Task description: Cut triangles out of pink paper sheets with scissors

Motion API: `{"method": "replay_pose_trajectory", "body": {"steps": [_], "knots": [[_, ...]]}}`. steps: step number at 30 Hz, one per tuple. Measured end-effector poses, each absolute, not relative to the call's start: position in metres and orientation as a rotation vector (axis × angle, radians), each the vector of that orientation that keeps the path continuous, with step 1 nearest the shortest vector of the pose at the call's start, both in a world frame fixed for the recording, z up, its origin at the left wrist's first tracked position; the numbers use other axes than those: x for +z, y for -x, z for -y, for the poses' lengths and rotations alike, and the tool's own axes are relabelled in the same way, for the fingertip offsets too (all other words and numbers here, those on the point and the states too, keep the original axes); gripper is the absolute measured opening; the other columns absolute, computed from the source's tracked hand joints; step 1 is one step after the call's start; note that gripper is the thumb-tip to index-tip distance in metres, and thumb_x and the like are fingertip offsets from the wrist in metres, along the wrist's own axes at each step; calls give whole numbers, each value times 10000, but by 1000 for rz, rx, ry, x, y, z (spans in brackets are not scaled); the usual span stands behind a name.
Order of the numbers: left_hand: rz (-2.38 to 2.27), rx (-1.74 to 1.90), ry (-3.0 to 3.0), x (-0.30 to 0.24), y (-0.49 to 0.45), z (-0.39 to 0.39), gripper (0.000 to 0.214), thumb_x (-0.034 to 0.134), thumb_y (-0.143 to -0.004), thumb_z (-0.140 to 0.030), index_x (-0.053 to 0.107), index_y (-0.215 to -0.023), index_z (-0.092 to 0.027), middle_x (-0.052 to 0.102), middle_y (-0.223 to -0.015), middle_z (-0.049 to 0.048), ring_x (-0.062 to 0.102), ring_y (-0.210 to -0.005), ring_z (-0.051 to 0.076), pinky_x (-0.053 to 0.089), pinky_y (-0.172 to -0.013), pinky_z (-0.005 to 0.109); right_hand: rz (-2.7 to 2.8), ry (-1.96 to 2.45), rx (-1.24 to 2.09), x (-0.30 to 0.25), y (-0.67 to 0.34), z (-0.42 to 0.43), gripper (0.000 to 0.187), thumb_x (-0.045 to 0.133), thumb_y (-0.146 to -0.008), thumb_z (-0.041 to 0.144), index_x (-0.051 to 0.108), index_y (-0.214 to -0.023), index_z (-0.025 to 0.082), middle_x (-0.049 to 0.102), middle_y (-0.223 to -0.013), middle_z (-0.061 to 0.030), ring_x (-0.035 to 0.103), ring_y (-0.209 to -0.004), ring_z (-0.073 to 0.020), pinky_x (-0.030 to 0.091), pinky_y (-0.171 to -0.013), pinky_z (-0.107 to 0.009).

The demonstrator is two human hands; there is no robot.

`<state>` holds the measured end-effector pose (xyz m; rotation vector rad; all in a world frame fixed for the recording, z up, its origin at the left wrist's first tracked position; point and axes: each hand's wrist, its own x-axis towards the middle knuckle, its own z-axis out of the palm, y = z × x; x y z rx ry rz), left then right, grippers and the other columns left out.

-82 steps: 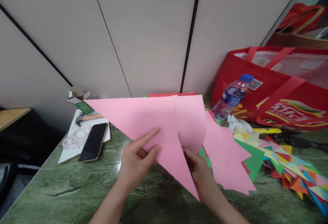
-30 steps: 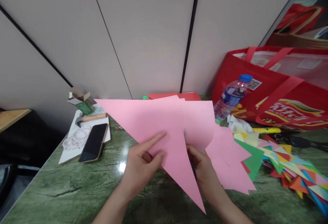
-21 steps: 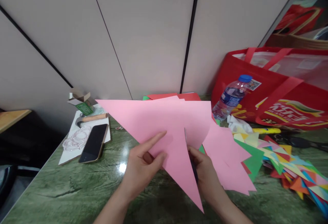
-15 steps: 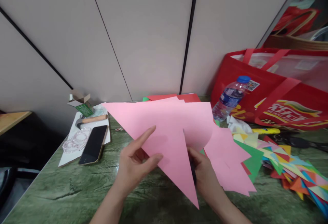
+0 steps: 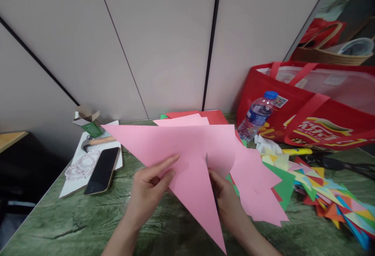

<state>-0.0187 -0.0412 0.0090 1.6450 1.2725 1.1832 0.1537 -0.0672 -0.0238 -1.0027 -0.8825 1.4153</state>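
A pink paper sheet (image 5: 164,136), with a long slanted edge and a slit from below, is held up over the table. My left hand (image 5: 148,189) pinches its lower left edge between thumb and fingers. Behind the slit, my right hand (image 5: 225,197) is closed on dark scissors (image 5: 216,203), mostly hidden by the paper. A blade tip shows faintly at the top of the slit, where the right flap curls away. More pink paper (image 5: 258,189) with jagged edges lies under and right of the held sheet, over green paper (image 5: 285,179).
To the left are a phone (image 5: 103,172), a hammer (image 5: 101,141), clear beads (image 5: 83,166) and a small green box (image 5: 91,127). On the right stand a water bottle (image 5: 258,115) and a red bag (image 5: 295,111), with folded colourful paper pieces (image 5: 331,193) in front.
The held sheet sits lower and slightly left in view. My left fingers have closed in on its edge, thumb nearer the index finger. The camera view has shifted slightly too.
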Motion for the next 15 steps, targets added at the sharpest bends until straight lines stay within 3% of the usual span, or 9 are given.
{"method": "replay_pose_trajectory", "body": {"steps": [11, 15], "knots": [[-1238, 1122, -1552, 13, 16, 40, 303, 662, -711, -263, 732, -1005, -284, 601, -589, -10, 323, -425, 65, 383, -374, 188, 880, 1025, 1386, -25, -157, 67, 232, 666, -577, 114, 689, -792, 200, 734, -776, -19, 658, -698, -184, 507, -620, -261], [-1253, 1111, -1530, 11, 15, 40, 315, 668, -705, -272, 730, -1015, -274, 579, -545, -16, 293, -412, 59, 375, -359, 182, 857, 1025, 1364, -25, -156, 66, 232, 658, -599, 158, 712, -820, 202, 733, -751, -23, 653, -672, -184, 507, -607, -268]]}}
